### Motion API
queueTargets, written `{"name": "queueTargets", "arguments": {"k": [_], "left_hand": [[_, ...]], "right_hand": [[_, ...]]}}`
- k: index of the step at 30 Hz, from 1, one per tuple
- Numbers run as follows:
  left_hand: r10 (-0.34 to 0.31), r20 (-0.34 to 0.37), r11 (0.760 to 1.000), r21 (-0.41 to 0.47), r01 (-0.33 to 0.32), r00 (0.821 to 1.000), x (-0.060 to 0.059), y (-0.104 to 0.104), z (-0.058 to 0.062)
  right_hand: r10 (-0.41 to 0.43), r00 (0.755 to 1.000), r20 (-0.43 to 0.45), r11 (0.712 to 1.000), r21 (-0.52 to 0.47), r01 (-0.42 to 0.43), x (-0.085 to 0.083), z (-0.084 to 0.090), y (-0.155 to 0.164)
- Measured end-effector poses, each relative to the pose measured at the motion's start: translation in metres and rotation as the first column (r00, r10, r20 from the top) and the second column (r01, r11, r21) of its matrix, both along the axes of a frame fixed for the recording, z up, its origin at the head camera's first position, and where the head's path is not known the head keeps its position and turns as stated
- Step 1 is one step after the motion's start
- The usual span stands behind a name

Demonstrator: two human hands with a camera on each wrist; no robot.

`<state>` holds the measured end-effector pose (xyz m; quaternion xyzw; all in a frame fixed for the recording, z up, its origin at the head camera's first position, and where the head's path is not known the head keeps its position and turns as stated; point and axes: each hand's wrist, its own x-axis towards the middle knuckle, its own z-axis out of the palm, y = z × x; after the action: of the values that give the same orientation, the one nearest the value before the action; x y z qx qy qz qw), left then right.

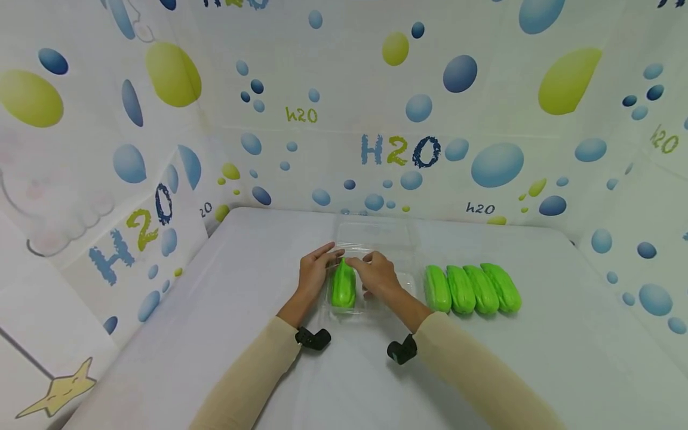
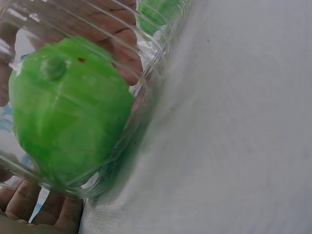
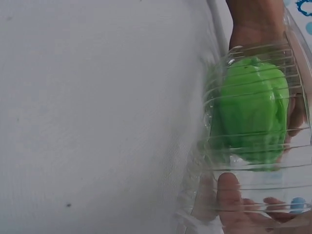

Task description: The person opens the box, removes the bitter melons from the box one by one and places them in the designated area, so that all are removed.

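A glossy bright green oblong piece, vegetable-like with a pointed tip, lies in the left side of a clear plastic clamshell box. My left hand is at the box's left wall, fingers stretched toward the tip. From the other side my right hand reaches over the box, a fingertip at or very near that tip; whether it touches is unclear. Through the ribbed plastic, the left wrist view shows the piece's rounded end. The right wrist view shows the right thumb apart from the piece.
To the box's right, several matching green pieces lie side by side in a row. The clear lid stands open at the back of the box. A white cloth covers the table, and a patterned curtain hangs behind it.
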<state>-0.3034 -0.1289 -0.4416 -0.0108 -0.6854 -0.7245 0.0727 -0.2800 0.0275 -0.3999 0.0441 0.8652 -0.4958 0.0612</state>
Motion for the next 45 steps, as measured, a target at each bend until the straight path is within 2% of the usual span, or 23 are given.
{"name": "queueTargets", "arguments": {"k": [7,18,35,45], "left_hand": [[-0.020,-0.006,1.000,0.000,0.020,1.000,0.000,0.001,0.000],[-0.002,-0.010,1.000,-0.014,0.001,1.000,0.000,0.002,0.001],[0.006,-0.022,0.999,-0.043,-0.006,1.000,0.000,0.003,0.001],[0.019,-0.012,0.999,-0.048,-0.020,1.000,0.001,0.000,-0.001]], "right_hand": [[-0.007,0.999,0.041,0.999,-0.031,0.008,0.001,0.000,-0.001],[-0.001,0.999,0.050,0.997,-0.081,0.005,0.002,0.000,-0.004],[0.005,0.997,0.075,0.997,-0.072,0.000,0.000,-0.003,-0.013],[0.035,0.996,0.081,0.999,-0.036,-0.032,0.000,-0.002,-0.019]]}}
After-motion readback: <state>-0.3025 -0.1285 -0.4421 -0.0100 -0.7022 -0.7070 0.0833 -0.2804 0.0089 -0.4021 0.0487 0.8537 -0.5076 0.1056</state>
